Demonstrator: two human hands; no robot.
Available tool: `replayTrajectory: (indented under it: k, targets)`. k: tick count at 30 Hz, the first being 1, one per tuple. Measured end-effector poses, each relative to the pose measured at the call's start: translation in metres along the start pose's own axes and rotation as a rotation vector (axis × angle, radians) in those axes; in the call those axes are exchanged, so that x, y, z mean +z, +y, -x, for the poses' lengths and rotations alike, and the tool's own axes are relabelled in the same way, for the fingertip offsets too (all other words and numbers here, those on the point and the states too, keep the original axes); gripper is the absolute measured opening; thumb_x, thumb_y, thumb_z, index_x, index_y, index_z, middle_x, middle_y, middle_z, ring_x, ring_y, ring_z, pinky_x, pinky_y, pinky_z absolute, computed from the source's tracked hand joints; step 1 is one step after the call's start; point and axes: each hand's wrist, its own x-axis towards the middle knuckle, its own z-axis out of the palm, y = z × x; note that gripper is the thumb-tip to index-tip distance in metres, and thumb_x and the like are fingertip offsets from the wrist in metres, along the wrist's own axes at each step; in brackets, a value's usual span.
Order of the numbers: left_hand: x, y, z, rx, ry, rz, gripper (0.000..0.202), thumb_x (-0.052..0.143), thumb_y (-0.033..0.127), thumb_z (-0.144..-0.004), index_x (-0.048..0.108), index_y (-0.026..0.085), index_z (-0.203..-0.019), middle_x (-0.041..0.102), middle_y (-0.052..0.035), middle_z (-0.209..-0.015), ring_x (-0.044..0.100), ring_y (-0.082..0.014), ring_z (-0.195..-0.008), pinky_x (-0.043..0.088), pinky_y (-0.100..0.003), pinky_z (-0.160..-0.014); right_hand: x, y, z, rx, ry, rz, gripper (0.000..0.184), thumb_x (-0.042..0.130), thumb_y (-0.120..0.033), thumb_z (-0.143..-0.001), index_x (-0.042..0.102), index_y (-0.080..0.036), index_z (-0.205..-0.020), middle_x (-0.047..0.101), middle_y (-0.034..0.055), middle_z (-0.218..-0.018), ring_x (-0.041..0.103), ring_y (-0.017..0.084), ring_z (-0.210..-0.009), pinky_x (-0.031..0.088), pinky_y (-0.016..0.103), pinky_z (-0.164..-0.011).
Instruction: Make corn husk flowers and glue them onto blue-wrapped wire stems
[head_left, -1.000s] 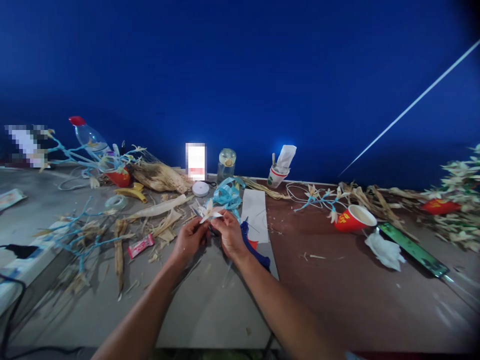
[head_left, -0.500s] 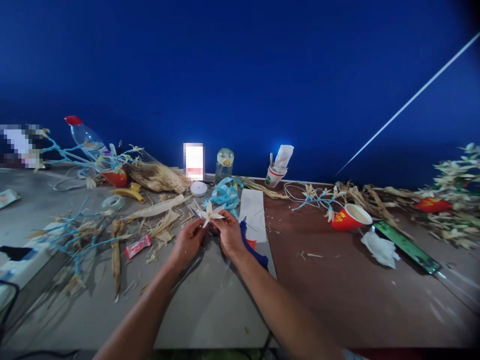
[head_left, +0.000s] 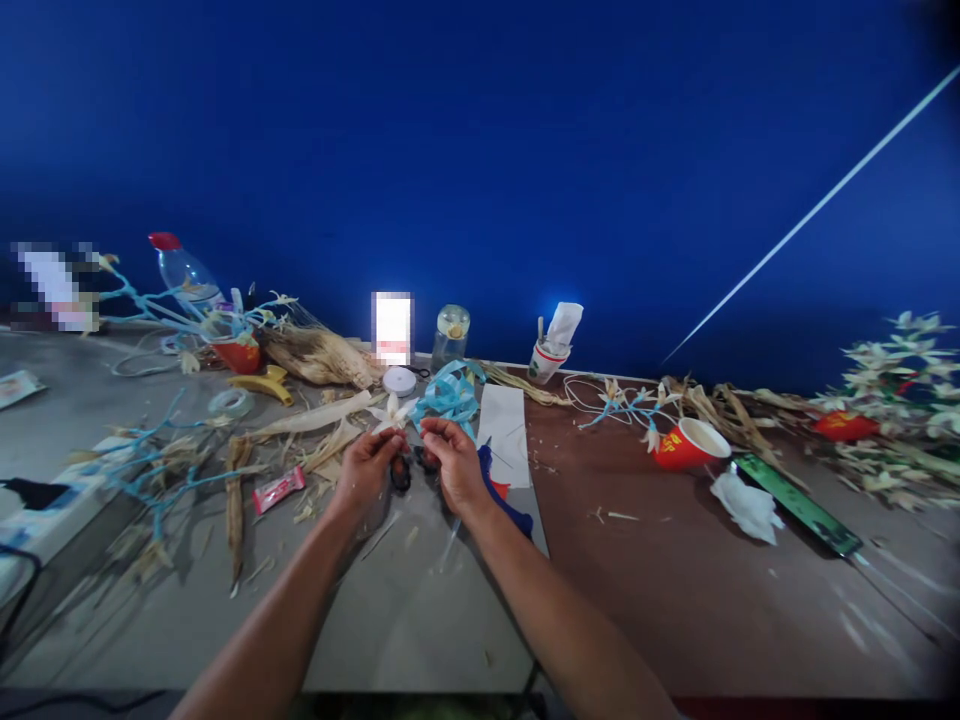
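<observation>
White, pointed-petalled, husk-like flower (head_left: pixel 392 410) just below frame centre, clamped in left hand's (head_left: pixel 365 468) fingers. 2 hands now drawn apart: right hand (head_left: pixel 459 468) off flower, finger state cannot tell; left alone supports flower.

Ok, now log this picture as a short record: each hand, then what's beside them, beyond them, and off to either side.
Left hand: pinching a white flower
Right hand: fingers drawn together; whether it holds anything is unclear
Beside right hand: blue tool, white sheet
Beyond hands: light-blue ribbon, white spool, clear jar
Left side: pink wrapper, yellow object, blue-stemmed sprig
Right side: red cup, crumpled tissue, phone
</observation>
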Motion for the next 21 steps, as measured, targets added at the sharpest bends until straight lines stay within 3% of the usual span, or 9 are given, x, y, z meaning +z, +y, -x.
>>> replayTrajectory:
  k: [6, 14, 17, 21]
  targets:
    - [-0.008, 0.000, -0.005, 0.026, 0.076, 0.125, 0.025, 0.069, 0.035, -0.068, 0.061, 0.014, -0.078, 0.060, 0.0013, -0.065, 0.049, -0.0062, -0.048, 0.038, -0.020, -0.050, 0.000, -0.011, -0.001, -0.001, 0.020, -0.033, 0.021, 0.064, -0.027, -0.063, 0.063, -0.019, -0.082, 0.056, -0.0040, -0.068, 0.040, 0.006, -0.049, 0.032, 0.022, -0.049]
    - [-0.011, -0.003, -0.007, 0.050, 0.091, 0.155, 0.027, 0.069, 0.038, -0.069, 0.060, 0.015, -0.081, 0.058, 0.0022, -0.062, 0.047, -0.0065, -0.050, 0.036, -0.020, -0.049, -0.015, -0.058, -0.008, -0.025, 0.022, 0.003, 0.022, 0.065, -0.024, -0.062, 0.061, -0.017, -0.082, 0.056, -0.0042, -0.066, 0.041, 0.005, -0.048, 0.032, 0.021, -0.048]
    - [-0.011, -0.002, -0.007, 0.049, 0.115, 0.147, 0.028, 0.067, 0.039, -0.070, 0.058, 0.015, -0.081, 0.056, 0.0030, -0.059, 0.046, -0.0064, -0.048, 0.034, -0.019, -0.047, -0.024, -0.069, -0.018, -0.038, 0.042, 0.105, 0.021, 0.063, -0.024, -0.063, 0.062, -0.017, -0.082, 0.055, -0.0046, -0.064, 0.041, 0.005, -0.047, 0.032, 0.020, -0.046]
    - [-0.011, -0.001, -0.007, 0.062, 0.179, 0.125, 0.027, 0.065, 0.040, -0.072, 0.057, 0.015, -0.080, 0.054, 0.0034, -0.057, 0.044, -0.0063, -0.047, 0.033, -0.018, -0.045, -0.026, -0.067, -0.028, -0.028, 0.014, 0.365, 0.019, 0.059, -0.026, -0.067, 0.062, -0.017, -0.083, 0.054, -0.0051, -0.061, 0.040, 0.006, -0.046, 0.032, 0.020, -0.045]
